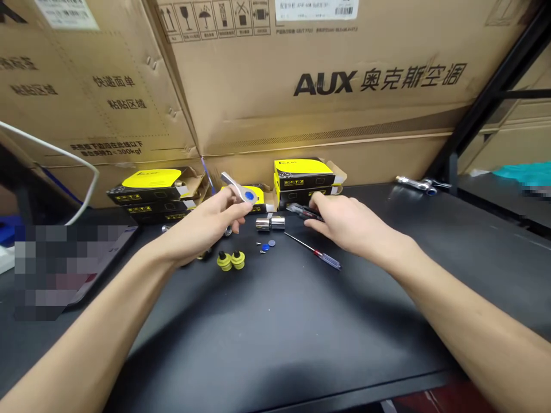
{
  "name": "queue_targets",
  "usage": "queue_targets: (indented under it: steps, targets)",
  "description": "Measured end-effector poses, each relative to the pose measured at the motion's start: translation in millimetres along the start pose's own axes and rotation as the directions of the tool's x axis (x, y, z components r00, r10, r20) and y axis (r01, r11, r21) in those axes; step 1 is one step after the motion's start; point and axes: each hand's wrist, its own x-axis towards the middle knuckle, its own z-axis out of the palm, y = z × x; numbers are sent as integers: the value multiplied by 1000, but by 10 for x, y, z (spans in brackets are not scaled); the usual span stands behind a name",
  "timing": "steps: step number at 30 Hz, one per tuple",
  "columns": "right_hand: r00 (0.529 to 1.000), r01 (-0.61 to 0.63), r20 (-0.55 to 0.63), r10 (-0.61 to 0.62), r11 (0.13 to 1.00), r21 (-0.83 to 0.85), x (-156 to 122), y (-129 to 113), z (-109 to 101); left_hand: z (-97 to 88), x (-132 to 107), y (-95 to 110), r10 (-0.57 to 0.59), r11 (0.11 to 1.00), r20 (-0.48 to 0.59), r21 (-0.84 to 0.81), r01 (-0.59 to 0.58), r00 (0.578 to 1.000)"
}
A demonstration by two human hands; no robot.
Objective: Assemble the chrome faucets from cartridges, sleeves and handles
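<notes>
My left hand (206, 223) is closed on a chrome tap handle (239, 189) with a blue dot, held above the black table (275, 332). My right hand (344, 221) lies over a dark screwdriver (303, 212), fingers curled on it, in front of a stack of yellow-and-black boxes (303, 178). Between the hands stands a chrome fitting (270, 223). Below it lie small screws and a blue cap (267, 246), two yellow valve parts (231, 260) and a thin screwdriver with a red-and-clear handle (316, 252).
Large cardboard cartons (327, 86) wall off the back of the table. More yellow-and-black boxes (157, 192) lie at the left rear. A chrome tap part (419, 184) rests at the right rear beside a black frame post. A white cable (64, 155) curves at left.
</notes>
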Motion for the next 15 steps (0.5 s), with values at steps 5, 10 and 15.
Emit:
queue_targets:
  steps: [5,10,15]
  targets:
    - [959,120,-274,-71,979,168,-9,-143,1,0,-4,92,9,997,162,-78,4,987]
    - [931,184,-345,-118,969,165,-33,-178,19,-4,-1,108,7,999,209,-54,4,978]
    - [935,171,-334,-118,976,134,-40,-187,7,2,-18,124,-12,1000,206,-12,14,979]
